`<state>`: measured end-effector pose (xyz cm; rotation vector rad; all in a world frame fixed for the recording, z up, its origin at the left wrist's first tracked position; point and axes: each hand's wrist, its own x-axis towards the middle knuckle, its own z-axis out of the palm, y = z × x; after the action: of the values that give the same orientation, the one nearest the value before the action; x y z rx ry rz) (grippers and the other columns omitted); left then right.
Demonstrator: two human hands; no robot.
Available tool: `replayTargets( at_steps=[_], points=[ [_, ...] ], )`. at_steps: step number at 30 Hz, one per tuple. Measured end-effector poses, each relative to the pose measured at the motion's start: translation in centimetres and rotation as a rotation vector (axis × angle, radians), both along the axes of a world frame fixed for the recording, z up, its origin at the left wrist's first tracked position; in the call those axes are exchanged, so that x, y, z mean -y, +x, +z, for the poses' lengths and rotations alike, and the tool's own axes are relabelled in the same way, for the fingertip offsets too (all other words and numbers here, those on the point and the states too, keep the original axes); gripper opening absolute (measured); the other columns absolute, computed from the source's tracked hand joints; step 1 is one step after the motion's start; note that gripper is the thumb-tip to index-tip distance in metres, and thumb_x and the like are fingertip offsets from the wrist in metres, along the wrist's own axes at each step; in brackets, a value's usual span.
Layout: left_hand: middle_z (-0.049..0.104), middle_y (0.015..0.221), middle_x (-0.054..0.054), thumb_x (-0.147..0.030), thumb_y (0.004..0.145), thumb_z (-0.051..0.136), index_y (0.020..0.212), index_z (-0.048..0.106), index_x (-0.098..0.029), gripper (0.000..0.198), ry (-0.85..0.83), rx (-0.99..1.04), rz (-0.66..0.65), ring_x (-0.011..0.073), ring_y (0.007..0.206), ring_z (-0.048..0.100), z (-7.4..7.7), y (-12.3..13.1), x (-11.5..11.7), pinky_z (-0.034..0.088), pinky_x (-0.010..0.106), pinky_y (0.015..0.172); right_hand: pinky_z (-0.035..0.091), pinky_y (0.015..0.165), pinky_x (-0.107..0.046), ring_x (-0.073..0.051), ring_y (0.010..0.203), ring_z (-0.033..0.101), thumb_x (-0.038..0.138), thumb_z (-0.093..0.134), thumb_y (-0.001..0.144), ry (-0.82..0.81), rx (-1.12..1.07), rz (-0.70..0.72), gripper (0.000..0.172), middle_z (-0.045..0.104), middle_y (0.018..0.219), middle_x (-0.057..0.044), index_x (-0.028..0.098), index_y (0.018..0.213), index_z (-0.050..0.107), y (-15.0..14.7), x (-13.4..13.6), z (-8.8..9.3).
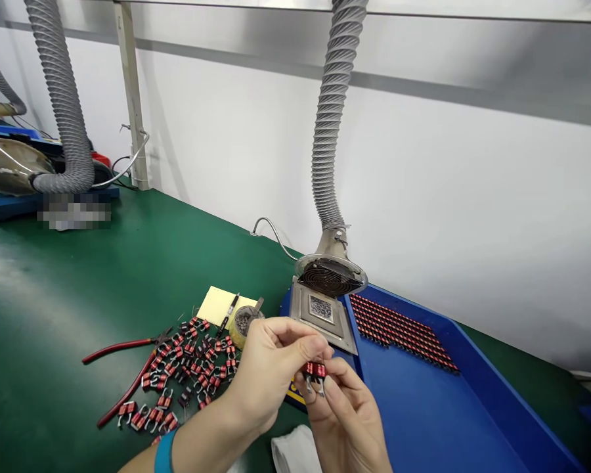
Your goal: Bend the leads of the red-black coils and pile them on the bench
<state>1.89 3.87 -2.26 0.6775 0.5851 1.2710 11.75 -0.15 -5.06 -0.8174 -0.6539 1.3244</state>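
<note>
Between my two hands is a small red-and-black wire-wound coil (315, 370) with bare silvery leads pointing down. My left hand (280, 364), with a teal band at the wrist, pinches it from above between thumb and fingers. From below and the right, my right hand (342, 407) grips the same coil with thumb and fingertips. The fingers partly cover it. To the left, a loose pile of similar coils (204, 358) lies on the green table. Red-handled cutting pliers (136, 387) rest beside the pile, their jaws at its far edge.
Behind my hands stands a solder pot (342, 328) under a fume hood (331, 274) on a grey flexible duct (332, 118). A blue tray (423, 407) at right holds rows of coils (404, 332). Near the pile are yellow paper (215, 305), a pen (229, 312), a round tin (243, 320) and white cloth (295, 450).
</note>
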Motion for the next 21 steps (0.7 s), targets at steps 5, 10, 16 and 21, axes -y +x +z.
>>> replayTargets(
  at_steps=[5,10,16,21],
  points=[
    [0.074,0.064,-0.002,-0.033,0.067,0.087,0.064,0.074,-0.020,0.019,0.102,0.061,0.271,0.0081,0.065,0.066,0.0,-1.0,-0.4,0.053,0.015,0.068,0.056,0.068,-0.025,-0.015,0.068,0.068,0.031,0.085,0.069,0.005,0.040,0.071,0.018,0.074,0.086,-0.006,0.020,0.077,0.074,0.2,0.0,0.4],
    [0.078,0.081,0.001,-0.028,0.063,0.088,0.079,0.079,-0.021,0.020,0.153,-0.079,0.100,0.0126,0.081,0.069,0.6,-2.8,-1.0,0.053,0.018,0.077,0.056,0.069,-0.023,-0.014,0.067,0.068,0.029,0.087,0.067,-0.013,-0.024,0.067,0.019,0.073,0.083,-0.005,0.020,0.077,0.074,0.5,0.1,0.9],
    [0.076,0.070,0.005,-0.027,0.071,0.081,0.072,0.079,-0.016,0.011,0.108,-0.195,-0.163,0.0099,0.058,0.062,0.1,-1.4,-0.5,0.047,0.016,0.050,0.057,0.069,-0.025,-0.014,0.071,0.068,0.027,0.087,0.067,-0.037,-0.045,0.028,0.017,0.072,0.086,-0.001,0.022,0.077,0.073,0.3,-0.1,0.5],
    [0.076,0.066,0.000,-0.029,0.069,0.085,0.068,0.077,-0.020,0.013,0.105,-0.015,0.155,0.0095,0.066,0.069,0.2,-1.0,-0.5,0.055,0.015,0.067,0.055,0.066,-0.019,-0.012,0.067,0.067,0.031,0.088,0.065,-0.022,0.018,0.071,0.021,0.073,0.080,-0.003,0.020,0.075,0.075,0.0,0.1,1.0]
  ],
)
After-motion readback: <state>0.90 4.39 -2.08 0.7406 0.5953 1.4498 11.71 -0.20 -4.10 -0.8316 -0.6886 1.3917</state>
